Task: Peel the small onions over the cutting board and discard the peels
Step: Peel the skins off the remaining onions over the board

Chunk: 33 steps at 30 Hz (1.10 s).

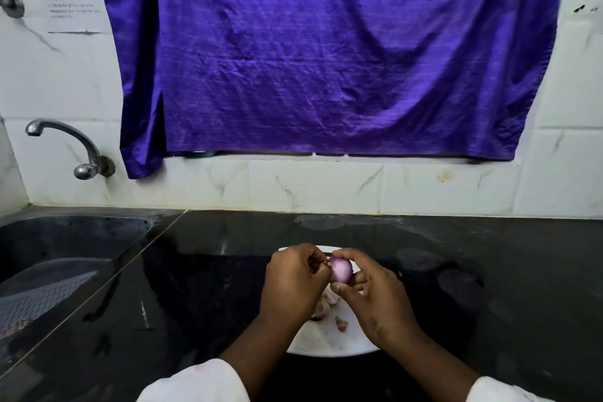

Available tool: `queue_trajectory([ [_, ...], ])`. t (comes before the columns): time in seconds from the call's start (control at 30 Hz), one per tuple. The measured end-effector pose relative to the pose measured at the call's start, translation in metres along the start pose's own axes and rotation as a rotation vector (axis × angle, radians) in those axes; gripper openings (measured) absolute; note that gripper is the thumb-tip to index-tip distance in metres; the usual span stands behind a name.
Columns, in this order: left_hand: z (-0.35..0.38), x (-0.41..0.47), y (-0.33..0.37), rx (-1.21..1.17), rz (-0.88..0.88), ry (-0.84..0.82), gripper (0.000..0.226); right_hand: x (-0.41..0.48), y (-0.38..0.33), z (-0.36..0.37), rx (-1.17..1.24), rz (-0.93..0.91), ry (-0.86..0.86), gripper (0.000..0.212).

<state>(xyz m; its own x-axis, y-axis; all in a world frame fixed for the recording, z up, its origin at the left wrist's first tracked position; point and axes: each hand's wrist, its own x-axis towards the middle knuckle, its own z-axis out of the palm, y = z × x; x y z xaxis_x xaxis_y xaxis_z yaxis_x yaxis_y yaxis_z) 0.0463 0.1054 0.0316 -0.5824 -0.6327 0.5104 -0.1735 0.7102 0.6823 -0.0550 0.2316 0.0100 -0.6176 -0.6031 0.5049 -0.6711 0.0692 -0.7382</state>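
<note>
A small pinkish-purple onion point(341, 271) is held above the white cutting board point(326, 341). My right hand point(372, 297) grips the onion between thumb and fingers. My left hand point(293, 284) is curled at the onion's left end and pinches a bit of skin there. Several loose peels point(329, 307) lie on the board under the hands, partly hidden by them. Most of the board is covered by my hands and wrists.
The board lies on a glossy black countertop point(473, 271). A dark sink point(58, 258) with a tap point(75, 147) above it is at the left. A purple cloth point(326, 59) hangs on the white tiled wall behind.
</note>
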Motion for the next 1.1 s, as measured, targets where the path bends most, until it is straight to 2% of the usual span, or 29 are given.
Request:
queue_trajectory([
  [0.47, -0.005, 0.006, -0.009, 0.045, 0.102, -0.073, 0.01, 0.002, 0.007, -0.004, 0.403, 0.138, -0.189, 0.043],
  [0.7, -0.011, 0.015, -0.038, 0.041, 0.015, -0.115, 0.016, 0.004, 0.009, -0.014, 0.564, 0.251, -0.356, 0.043],
  [0.83, -0.008, 0.011, -0.036, 0.119, 0.038, -0.203, 0.021, 0.004, 0.006, -0.011, 0.698, 0.338, -0.354, 0.04],
  [0.93, -0.009, 0.01, -0.036, 0.139, 0.023, -0.207, 0.018, 0.004, 0.006, -0.007, 0.763, 0.396, -0.351, 0.04],
  [1.0, -0.009, 0.009, -0.036, 0.098, 0.002, -0.222, 0.013, 0.005, 0.007, -0.004, 0.806, 0.439, -0.339, 0.04],
  [1.1, -0.008, 0.004, -0.034, -0.025, -0.039, -0.281, 0.016, 0.006, 0.008, 0.0, 0.837, 0.473, -0.306, 0.037],
])
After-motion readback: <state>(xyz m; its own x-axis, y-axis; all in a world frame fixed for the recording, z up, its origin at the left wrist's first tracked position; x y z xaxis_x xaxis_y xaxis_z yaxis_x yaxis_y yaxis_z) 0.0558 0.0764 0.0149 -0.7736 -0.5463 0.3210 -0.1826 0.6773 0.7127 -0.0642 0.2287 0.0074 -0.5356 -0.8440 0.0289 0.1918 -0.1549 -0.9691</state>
